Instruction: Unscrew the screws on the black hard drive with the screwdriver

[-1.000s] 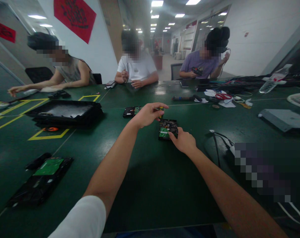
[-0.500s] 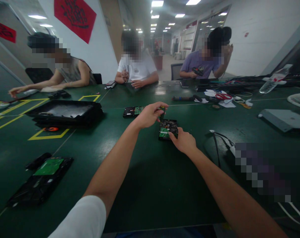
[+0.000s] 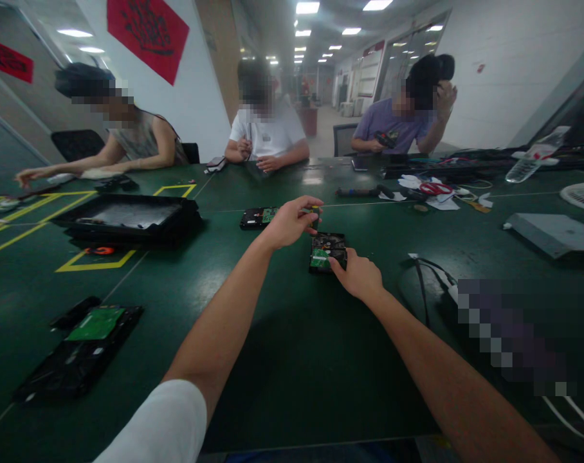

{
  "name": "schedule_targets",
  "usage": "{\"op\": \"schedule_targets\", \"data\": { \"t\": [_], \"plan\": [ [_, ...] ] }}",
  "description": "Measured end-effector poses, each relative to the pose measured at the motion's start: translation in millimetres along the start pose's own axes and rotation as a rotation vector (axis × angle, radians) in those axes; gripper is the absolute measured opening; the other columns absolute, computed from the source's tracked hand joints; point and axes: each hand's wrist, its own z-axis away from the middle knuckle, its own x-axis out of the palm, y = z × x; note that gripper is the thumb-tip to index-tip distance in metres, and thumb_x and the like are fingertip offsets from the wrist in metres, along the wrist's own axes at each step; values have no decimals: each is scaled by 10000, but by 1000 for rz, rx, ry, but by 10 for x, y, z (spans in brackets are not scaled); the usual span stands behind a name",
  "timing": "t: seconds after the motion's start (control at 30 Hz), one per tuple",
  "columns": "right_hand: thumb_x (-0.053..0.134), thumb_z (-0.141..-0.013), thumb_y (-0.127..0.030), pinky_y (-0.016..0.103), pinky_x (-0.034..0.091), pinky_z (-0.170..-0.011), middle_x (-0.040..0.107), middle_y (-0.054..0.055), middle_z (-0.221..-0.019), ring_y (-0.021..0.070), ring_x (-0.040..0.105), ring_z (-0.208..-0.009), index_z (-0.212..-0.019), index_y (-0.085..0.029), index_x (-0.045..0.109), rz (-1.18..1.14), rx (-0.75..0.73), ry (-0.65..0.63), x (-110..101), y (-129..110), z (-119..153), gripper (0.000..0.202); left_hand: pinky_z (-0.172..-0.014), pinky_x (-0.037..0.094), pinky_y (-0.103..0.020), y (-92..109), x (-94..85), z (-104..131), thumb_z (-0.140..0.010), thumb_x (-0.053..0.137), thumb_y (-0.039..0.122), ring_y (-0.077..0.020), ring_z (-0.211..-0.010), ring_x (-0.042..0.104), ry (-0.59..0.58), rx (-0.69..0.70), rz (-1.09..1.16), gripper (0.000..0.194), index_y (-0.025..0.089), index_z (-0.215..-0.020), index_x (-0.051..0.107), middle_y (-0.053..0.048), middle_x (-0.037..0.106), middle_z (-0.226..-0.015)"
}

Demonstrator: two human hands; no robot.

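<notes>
A hard drive (image 3: 327,245) with a green circuit board lies on the table in front of me. My right hand (image 3: 360,275) is closed on its right edge, thumb over the board. Above the drive's far left corner, my left hand (image 3: 294,220) pinches the green and yellow handle of a small screwdriver (image 3: 314,217). The screwdriver stands roughly upright; its tip is too small to make out. Just left of and beyond my left hand lies a second hard drive (image 3: 256,218), partly hidden by it.
Stacked black trays (image 3: 128,215) stand at left, and a larger drive in a black caddy (image 3: 80,350) lies near left. At right are a grey metal box (image 3: 557,233), cables (image 3: 424,289), red scissors (image 3: 435,188) and a plastic bottle (image 3: 536,154). Three people sit across the table.
My left fingers have shifted slightly around the screwdriver handle. My right hand and the hard drive stay in place.
</notes>
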Motion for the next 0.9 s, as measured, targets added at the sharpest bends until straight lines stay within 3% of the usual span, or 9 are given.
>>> {"op": "schedule_targets", "data": {
  "t": [0.9],
  "plan": [
    [319,-1005,-691,440,535,-811,720,205,-1070,367,720,-976,-1332,-137,514,-4,-10,12,23,24,-15,672,-678,658,-314,-25,19,-16,-886,685,146,-126,-807,634,69,6,21,211,156,-1088,629,-48,605,-992]
  ]
}}
